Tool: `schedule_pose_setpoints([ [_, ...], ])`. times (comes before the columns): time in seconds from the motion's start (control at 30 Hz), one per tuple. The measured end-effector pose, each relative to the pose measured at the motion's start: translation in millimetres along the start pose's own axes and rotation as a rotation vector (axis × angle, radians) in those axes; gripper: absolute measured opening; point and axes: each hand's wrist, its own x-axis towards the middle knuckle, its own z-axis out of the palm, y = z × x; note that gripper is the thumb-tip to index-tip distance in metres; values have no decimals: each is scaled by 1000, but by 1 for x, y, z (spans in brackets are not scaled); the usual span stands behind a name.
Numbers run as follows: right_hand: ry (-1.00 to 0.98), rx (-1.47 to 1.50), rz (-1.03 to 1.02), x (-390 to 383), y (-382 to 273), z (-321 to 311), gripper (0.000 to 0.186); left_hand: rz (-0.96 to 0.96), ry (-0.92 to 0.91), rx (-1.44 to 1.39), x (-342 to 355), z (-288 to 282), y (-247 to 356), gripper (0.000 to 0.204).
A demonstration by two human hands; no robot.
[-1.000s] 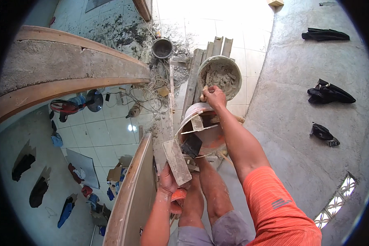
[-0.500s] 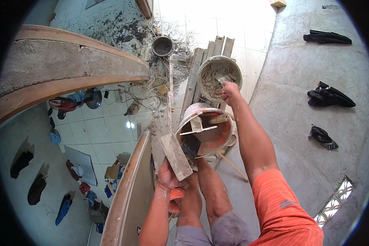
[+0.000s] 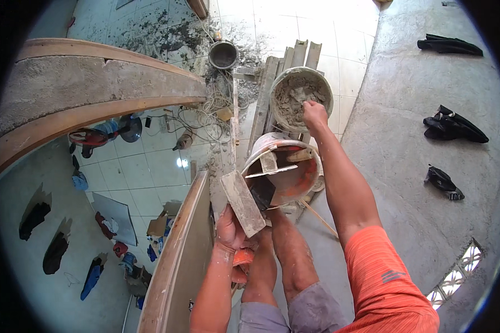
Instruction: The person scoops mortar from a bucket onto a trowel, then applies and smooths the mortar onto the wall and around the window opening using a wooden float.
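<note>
My right hand is closed on the handle of a trowel. The trowel's blade sits in grey mortar inside a round bucket, partly sunk in it. In my left hand is a flat rectangular mortar board, its upper face coated with dried grey mortar. Fingers under the board are hidden. Just right of the board, a second bucket, stained orange inside, holds a float with a block handle and a dark, flat-sided piece.
Long grey boards lie under and beside the buckets. Cables tangle on the tiles near a small dark bucket. A wooden-edged wall stands close to my left arm. A thin stick leans out by my right forearm.
The whole view has shifted slightly. The trowel blade has moved a little in the mortar and shows less. My left hand keeps the board in nearly the same place.
</note>
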Motion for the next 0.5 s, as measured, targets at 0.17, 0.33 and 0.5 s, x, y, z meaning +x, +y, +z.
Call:
schedule_pose_setpoints([
  [0.17, -206, 660, 199, -57, -2, -20, 37, 27, 24, 53, 18, 25, 28, 41],
  [0.33, -198, 880, 80, -87, 9, -47, 43, 21, -20, 191, 56, 66, 40, 41],
  [0.5, -232, 996, -82, -144, -1, -55, 42, -6, -130, 135, 78, 94, 54, 35],
])
